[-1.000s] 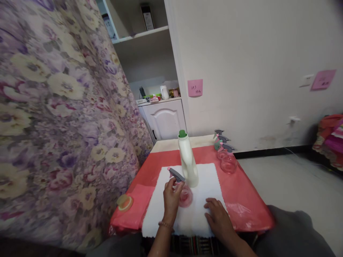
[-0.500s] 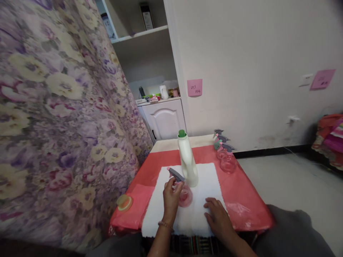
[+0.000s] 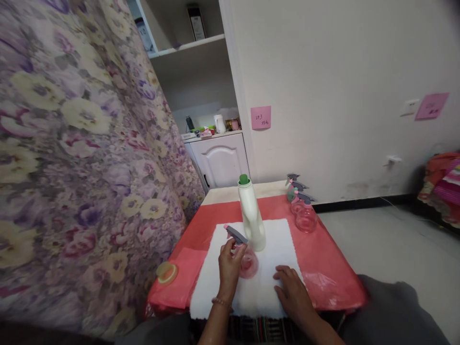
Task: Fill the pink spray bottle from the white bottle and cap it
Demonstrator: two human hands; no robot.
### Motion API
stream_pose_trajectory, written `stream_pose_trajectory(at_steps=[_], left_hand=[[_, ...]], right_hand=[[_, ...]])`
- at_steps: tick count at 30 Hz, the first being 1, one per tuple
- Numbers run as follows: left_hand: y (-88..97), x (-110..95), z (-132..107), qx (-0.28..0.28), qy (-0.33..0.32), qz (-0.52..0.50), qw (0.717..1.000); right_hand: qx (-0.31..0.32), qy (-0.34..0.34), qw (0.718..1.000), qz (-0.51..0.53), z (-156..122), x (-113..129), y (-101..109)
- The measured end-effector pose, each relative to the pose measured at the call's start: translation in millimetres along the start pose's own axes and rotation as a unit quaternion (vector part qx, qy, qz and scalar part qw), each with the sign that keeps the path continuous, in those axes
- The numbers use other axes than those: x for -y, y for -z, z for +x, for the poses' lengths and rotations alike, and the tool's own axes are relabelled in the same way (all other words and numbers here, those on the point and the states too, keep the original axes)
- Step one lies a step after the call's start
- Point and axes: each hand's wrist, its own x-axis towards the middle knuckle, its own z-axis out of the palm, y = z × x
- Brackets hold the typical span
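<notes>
My left hand [image 3: 230,261] is closed around the neck of a pink see-through spray bottle [image 3: 249,265], just under its grey trigger head. The bottle stands on a white cloth [image 3: 268,292] spread over the table. Right behind it rises a tall pale-green jug [image 3: 250,213] with its mouth uncapped and something green in the opening. My right hand [image 3: 292,290] rests on the right side of the cloth, fingers spread, holding nothing.
More spray bottles [image 3: 306,220] stand at the table's back right. A roll of tape [image 3: 167,273] lies at the left edge of the red table cover [image 3: 325,258]. A flowered curtain [image 3: 89,167] hangs at the left, beside a white cabinet [image 3: 224,160].
</notes>
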Motion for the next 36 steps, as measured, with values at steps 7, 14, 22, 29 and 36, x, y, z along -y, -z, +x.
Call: stream_pose_trajectory(at_steps=[7, 14, 22, 29, 36], left_hand=[[1.0, -2.3, 0.4, -0.002, -0.002, 0.005, 1.000], [2.1, -5.9, -0.5, -0.001, -0.003, 0.005, 1.000], [1.9, -4.2, -0.7, 0.001, 0.000, 0.008, 1.000], [1.3, -2.2, 0.2, 0.004, -0.005, 0.009, 1.000], [3.0, -7.1, -1.1, 0.005, 0.000, 0.011, 1.000]], right_hand=[[-0.002, 0.006, 1.000, 0.000, -0.5, 1.8, 0.1], [0.013, 0.020, 1.000, -0.001, 0.6, -5.3, 0.0], [0.015, 0.018, 1.000, -0.003, 1.4, -4.9, 1.2], [0.017, 0.011, 1.000, -0.004, 1.1, -4.9, 0.8], [0.015, 0.006, 1.000, 0.001, 1.1, -1.3, 1.5]])
